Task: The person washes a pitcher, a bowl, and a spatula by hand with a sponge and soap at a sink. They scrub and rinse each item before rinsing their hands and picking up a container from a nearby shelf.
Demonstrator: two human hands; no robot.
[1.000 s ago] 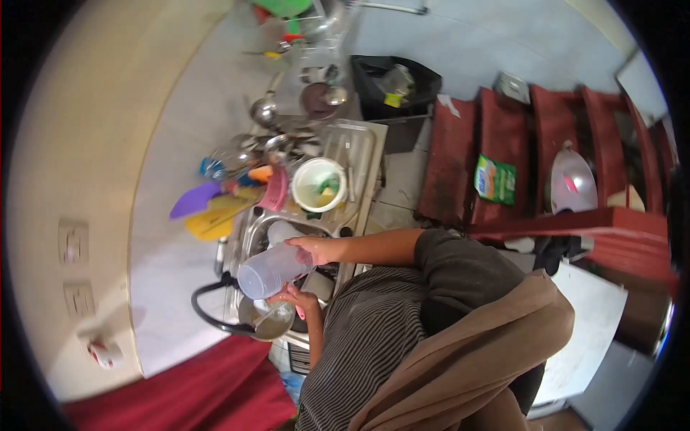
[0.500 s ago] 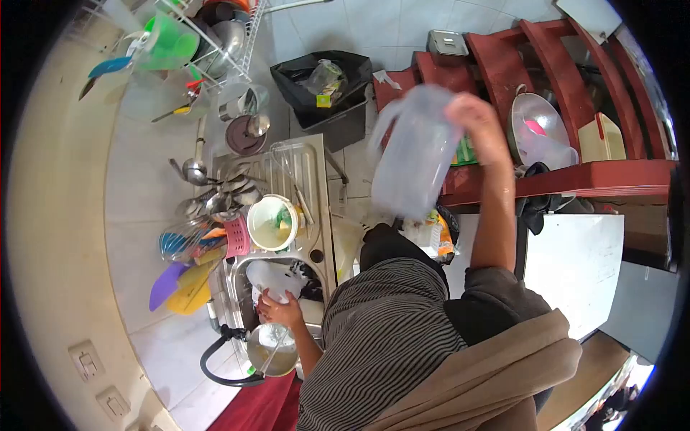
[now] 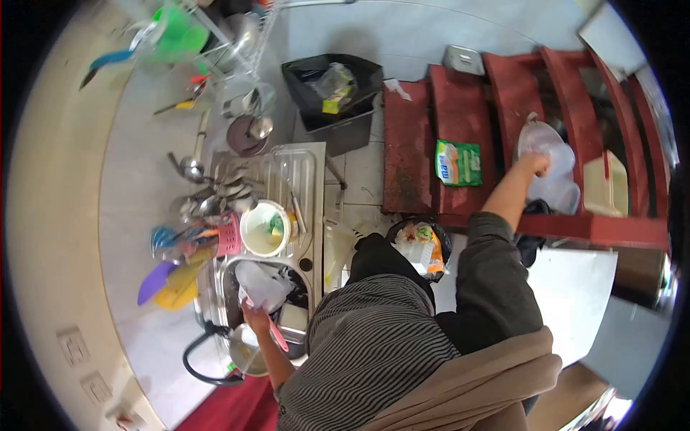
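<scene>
My left hand (image 3: 255,317) is over the sink (image 3: 233,276), closed on a slim pink-handled utensil (image 3: 277,334) whose far end I cannot make out. Beside it in the sink lies a whitish translucent plastic item (image 3: 264,286), with dark pieces next to it. A metal pot (image 3: 248,355) stands just below that hand. Stretched out to the red steps, my right hand (image 3: 535,164) is closed on a clear plastic pitcher (image 3: 550,161). The pitcher rests at the metal bowl (image 3: 530,136), against another clear plastic container (image 3: 559,194).
A white tub (image 3: 264,248) with a green sponge stands on the drainboard (image 3: 305,169), near spoons and a pink utensil holder (image 3: 228,235). A black-lined bin (image 3: 334,122) stands by the wall. On the red steps (image 3: 406,158) lies a green packet (image 3: 458,164).
My right hand has carried the pitcher from mid-air to the bowl on the steps, uncovering the green packet. The pink-handled utensil now shows in my left hand.
</scene>
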